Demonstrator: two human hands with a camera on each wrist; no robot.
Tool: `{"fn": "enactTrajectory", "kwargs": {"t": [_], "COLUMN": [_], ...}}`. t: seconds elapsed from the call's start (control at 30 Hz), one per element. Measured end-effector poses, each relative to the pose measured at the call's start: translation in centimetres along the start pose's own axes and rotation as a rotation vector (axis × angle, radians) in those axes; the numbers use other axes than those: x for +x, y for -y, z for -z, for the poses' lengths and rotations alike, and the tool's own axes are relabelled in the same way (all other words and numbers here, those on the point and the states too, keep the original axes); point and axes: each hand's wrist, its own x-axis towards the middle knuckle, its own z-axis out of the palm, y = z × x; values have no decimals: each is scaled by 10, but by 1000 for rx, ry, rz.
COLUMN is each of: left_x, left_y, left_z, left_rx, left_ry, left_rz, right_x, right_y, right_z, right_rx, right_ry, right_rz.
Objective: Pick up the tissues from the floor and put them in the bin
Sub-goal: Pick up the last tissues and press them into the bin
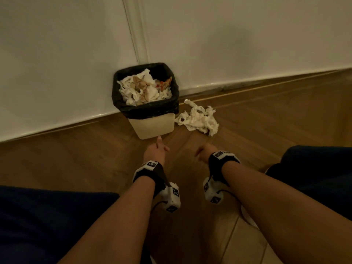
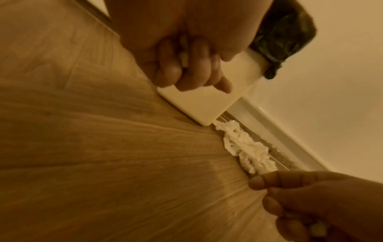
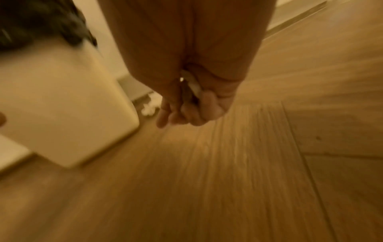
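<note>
A cream bin (image 1: 152,128) with a black liner stands against the white wall, filled with crumpled white and brown tissues. A loose heap of white tissues (image 1: 198,119) lies on the wooden floor just right of the bin, by the skirting; the same tissues (image 2: 244,145) show in the left wrist view. My left hand (image 1: 156,149) hovers just in front of the bin's base, fingers (image 2: 186,68) curled into the palm, thumb out. My right hand (image 1: 202,151) hangs beside it, short of the heap, fingers (image 3: 192,113) curled in. I see nothing held in either hand.
The white wall (image 1: 247,44) and its skirting run right behind the bin and the heap. Wooden floor (image 1: 76,159) stretches left and right of the hands. My knees in dark shorts (image 1: 314,168) frame the view on both sides.
</note>
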Motion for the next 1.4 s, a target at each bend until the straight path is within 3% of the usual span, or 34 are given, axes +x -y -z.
{"fn": "enactTrajectory", "kwargs": {"t": [0.1,0.37,0.5,0.67,0.83,0.97,1.03,1.2,1.4], "left_x": [-5,-31,-33,-24,2,32,48,72,94], "left_y": [-20,-85,-111,-155,-201,-215,-210,-195,-180], "left_z": [11,24,42,91,151,166,158,125,113], "left_rx": [33,108,167,214,207,445,498,346,368], "left_ry": [-54,-91,-169,-244,-119,-128,-145,-95,36], "left_rz": [-67,-103,-322,-446,-550,-599,-591,-455,-317], "right_x": [-15,-61,-91,-117,-112,-86,-64,-23,-1], "right_y": [12,59,99,152,193,200,199,203,210], "right_z": [18,81,123,166,201,214,214,203,200], "right_rx": [-7,-127,-157,-24,-86,-42,70,468,458], "right_ry": [2,-168,-315,-407,-429,-373,-302,-174,-197], "right_rz": [17,115,188,363,461,425,405,353,294]}}
